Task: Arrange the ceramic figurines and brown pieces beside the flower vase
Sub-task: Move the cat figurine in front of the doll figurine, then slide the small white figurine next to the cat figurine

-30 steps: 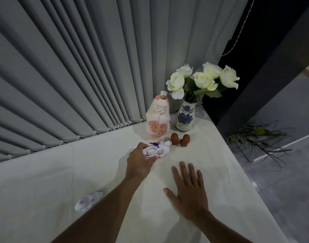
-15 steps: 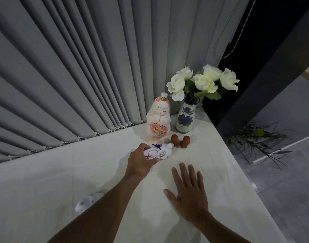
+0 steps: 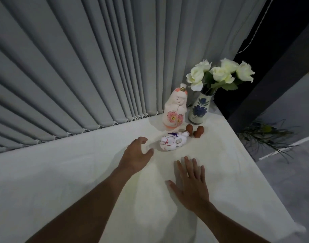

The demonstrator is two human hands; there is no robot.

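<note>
Where the white tablecloth meets the grey blinds, a small group stands at the far right corner. Flower vase, blue flower painted on it, white roses in it. Just left of it, upright, tall doll figurine with a pink blossom on its front. Two brown pieces sit in front of vase and doll, close together, apart from both.

Small white figurine, red and purple markings, lies on the cloth just in front of the doll, its right end near the brown pieces; touching or not, cannot tell.

Left hand: fingers curled but spread, holding nothing, thumb and fingertips pointing at the small white figurine, a clear gap of cloth between them.

Right hand: flat, palm down on the cloth, fingers spread, empty, nearer the camera than the small figurine and apart from it.
</note>
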